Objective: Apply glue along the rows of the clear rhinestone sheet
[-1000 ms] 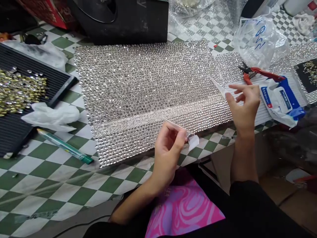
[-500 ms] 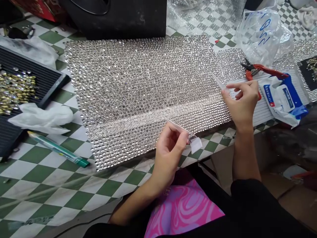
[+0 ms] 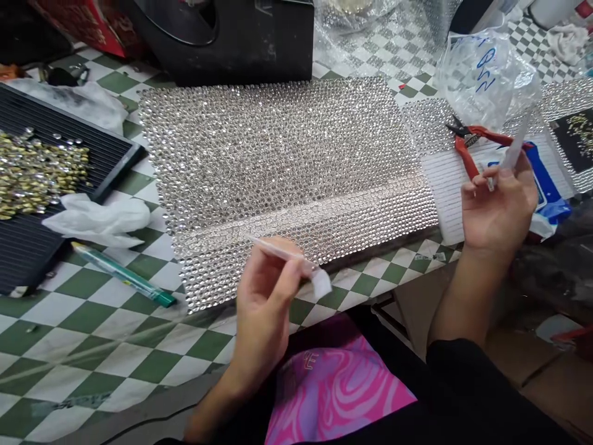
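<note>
A large sheet of clear rhinestones (image 3: 278, 167) lies on the checkered tabletop, with a raised fold along its near part. My left hand (image 3: 264, 296) sits over the sheet's near edge, pinching a thin clear plastic strip (image 3: 278, 249) with a white film tab (image 3: 321, 283) at its end. My right hand (image 3: 498, 207) is at the right, holding a narrow translucent strip (image 3: 517, 141) upright. Just beyond its fingers lie red-handled snips (image 3: 467, 145) on a white ribbed sheet (image 3: 447, 198).
A black tray (image 3: 69, 123) of gold and clear stones (image 3: 37, 173) stands at the left, beside crumpled white plastic (image 3: 97, 221) and a green marker (image 3: 123, 278). A blue-and-white wipes packet (image 3: 546, 179) and a plastic bag (image 3: 486, 80) lie right. A black box (image 3: 222, 37) stands behind.
My left hand has moved left and away from the sheet's fold. My right hand has moved right and turned its strip from pointing left to standing upright.
</note>
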`<state>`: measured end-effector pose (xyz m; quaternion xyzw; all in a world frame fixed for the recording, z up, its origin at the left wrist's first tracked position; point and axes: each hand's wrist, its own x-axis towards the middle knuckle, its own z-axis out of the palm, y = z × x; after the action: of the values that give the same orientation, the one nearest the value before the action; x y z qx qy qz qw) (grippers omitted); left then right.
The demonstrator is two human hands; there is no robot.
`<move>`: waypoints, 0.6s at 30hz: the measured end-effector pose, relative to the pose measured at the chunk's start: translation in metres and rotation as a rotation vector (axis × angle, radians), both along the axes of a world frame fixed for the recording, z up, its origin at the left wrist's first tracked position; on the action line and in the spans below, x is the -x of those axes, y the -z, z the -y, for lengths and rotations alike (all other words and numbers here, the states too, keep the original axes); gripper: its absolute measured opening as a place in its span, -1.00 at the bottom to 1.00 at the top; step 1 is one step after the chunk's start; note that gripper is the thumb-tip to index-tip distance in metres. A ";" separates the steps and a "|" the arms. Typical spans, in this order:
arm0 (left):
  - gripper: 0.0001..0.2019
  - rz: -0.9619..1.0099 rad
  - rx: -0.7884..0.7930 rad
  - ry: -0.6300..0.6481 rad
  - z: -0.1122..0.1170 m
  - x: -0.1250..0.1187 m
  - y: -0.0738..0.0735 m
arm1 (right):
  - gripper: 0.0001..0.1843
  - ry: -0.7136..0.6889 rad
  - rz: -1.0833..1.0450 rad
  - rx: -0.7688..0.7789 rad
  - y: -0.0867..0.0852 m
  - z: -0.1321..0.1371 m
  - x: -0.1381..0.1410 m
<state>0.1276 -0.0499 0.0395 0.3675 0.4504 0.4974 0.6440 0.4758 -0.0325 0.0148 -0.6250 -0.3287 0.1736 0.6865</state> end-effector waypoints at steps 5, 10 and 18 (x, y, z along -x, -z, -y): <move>-0.80 -0.095 -0.105 -0.212 -0.009 0.033 0.005 | -0.60 -0.086 -0.071 -0.017 0.008 0.004 -0.018; -0.82 -0.172 -0.214 -0.358 -0.019 0.061 0.014 | -0.65 -0.156 -0.164 0.005 0.013 -0.003 -0.027; -0.90 -0.365 -0.288 -0.312 -0.007 0.073 0.025 | -0.58 -0.151 -0.236 -0.042 0.010 0.003 0.011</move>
<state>0.0548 -0.0432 0.0148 0.4647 0.5348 0.5751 0.4090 0.4651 -0.0359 0.0047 -0.5593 -0.2955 0.2903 0.7181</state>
